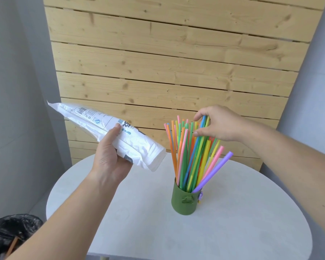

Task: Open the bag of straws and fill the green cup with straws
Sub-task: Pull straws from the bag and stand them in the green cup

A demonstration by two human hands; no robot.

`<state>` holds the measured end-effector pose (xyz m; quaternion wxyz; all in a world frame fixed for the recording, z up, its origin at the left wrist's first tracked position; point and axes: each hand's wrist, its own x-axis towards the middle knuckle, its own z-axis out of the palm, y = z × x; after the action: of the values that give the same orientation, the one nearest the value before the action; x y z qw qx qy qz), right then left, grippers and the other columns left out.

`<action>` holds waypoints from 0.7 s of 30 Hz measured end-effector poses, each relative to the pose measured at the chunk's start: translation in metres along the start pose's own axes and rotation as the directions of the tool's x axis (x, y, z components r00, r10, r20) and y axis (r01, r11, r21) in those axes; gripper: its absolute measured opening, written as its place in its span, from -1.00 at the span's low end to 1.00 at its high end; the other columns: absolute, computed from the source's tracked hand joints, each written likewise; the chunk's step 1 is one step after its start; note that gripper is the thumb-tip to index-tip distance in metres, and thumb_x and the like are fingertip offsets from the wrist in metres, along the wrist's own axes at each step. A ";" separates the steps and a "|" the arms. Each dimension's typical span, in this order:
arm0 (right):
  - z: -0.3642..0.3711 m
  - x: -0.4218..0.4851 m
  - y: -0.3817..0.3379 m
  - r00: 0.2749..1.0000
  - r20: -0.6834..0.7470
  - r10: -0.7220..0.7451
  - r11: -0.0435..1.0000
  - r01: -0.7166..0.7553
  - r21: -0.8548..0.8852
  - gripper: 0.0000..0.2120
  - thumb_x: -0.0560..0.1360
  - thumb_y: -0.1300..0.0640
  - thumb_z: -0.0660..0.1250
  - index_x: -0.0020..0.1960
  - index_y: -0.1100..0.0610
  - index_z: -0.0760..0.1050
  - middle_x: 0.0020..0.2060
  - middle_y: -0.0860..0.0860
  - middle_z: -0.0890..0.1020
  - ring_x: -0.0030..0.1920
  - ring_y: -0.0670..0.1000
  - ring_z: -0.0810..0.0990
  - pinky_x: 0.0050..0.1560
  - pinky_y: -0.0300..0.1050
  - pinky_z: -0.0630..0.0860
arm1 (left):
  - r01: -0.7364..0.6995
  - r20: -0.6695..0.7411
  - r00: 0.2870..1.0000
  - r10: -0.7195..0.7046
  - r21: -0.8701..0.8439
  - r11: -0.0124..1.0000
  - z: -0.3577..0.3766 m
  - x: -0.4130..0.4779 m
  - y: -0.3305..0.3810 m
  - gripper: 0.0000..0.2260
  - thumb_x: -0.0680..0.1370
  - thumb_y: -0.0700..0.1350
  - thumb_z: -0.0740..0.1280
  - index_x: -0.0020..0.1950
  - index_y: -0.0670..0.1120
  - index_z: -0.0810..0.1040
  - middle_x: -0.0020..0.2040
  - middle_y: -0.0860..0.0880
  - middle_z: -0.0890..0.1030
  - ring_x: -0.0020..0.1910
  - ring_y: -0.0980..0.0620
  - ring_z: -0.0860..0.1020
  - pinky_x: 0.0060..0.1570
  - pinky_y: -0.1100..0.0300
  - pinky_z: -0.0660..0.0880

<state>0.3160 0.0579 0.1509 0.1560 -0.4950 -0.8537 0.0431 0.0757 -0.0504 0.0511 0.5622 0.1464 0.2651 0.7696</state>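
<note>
A green cup (184,203) stands on the round white table (139,231), right of centre. Several coloured straws (191,156) stand in it, fanned out, a purple one leaning right. My right hand (218,124) is above the cup, thumb and fingers pinching the tops of a blue and a yellow-green straw. My left hand (109,156) holds a white plastic bag (109,132) in the air to the left of the cup, tilted, its open mouth pointing down and right toward the straws. The bag looks flat and crumpled.
A pale wooden plank wall (167,62) rises behind the table. A bin lined with a black bag (9,233) sits at the lower left on the floor. Grey walls stand on both sides.
</note>
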 end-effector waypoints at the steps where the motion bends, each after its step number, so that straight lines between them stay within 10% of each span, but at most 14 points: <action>1: 0.000 -0.001 -0.001 1.000 0.000 -0.008 1.000 0.008 -0.013 -0.57 0.39 -0.11 0.53 0.22 -0.05 0.55 -0.15 -0.09 0.44 -0.07 -0.02 0.42 -0.22 -0.16 0.29 | -0.002 -0.001 1.000 0.002 0.002 1.000 0.000 0.000 0.000 -0.95 0.61 -0.08 0.44 0.01 -0.03 0.62 0.20 -0.11 0.63 0.10 -0.15 0.66 -0.22 0.10 0.63; 14: -0.006 -0.005 0.007 0.998 -0.069 0.000 0.986 0.012 0.164 -0.57 0.40 -0.08 0.53 0.24 -0.09 0.56 0.09 -0.12 0.63 0.03 -0.06 0.58 0.15 -0.03 0.51 | -0.011 -0.009 1.000 0.011 -0.005 1.000 0.003 0.001 -0.002 -0.94 0.62 -0.08 0.43 -0.02 -0.05 0.63 0.19 -0.13 0.63 0.07 -0.16 0.66 -0.11 0.03 0.63; 21: -0.004 -0.019 0.004 0.986 -0.156 -0.055 0.985 0.079 0.152 -0.62 0.65 -0.07 0.17 0.34 0.07 0.55 0.28 0.03 0.60 0.34 0.00 0.48 0.31 -0.11 0.35 | -0.021 -0.007 1.000 0.021 -0.004 1.000 0.004 0.001 -0.003 -0.92 0.63 -0.08 0.41 -0.03 -0.06 0.65 0.19 -0.13 0.64 0.06 -0.14 0.67 -0.02 0.00 0.61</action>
<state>0.3295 0.0437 0.1492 0.2603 -0.4540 -0.8495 0.0676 0.0801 -0.0481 0.0530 0.5534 0.1456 0.2640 0.7765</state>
